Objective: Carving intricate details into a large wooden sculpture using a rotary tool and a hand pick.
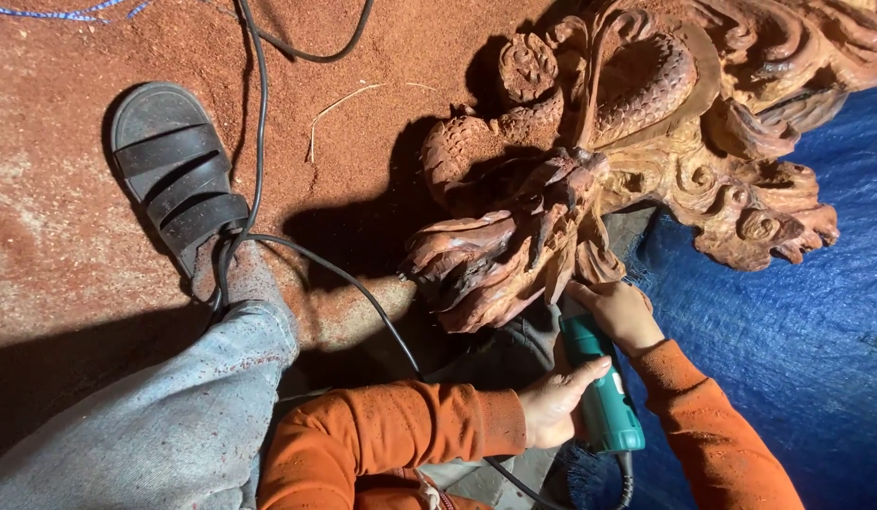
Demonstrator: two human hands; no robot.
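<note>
Power tool (604,392), teal with a long plastic body, sits gripped in both bare hands near the bottom of the head view. The left hand (554,406) wraps its fingers (582,370) around the middle of the body, thumb side up, closed firmly on the casing. The right hand (620,312) holds the front end, fingers curled and pressed together around the nose, right against the wood. The tool's long axis runs from the lower right, where its cord (625,482) leaves the back end, up and slightly left toward the carving (589,170). The right hand is the nearer one to the wood; the left sits behind it along the body.

The carving is a large reddish-brown piece full of scales, curls and claw-like shapes, lying just above and ahead of the fingers. The tool's working tip is hidden between the right hand and the wood, so its kind cannot be told.

Both sleeves (391,434) are orange. A dusty jeans leg (174,416) ends in a black sandal (169,175) on red sawdust (60,217), with a black cable (259,123) trailing across. A blue tarp (797,349) lies to the right. The carving's upper part is cut off.
</note>
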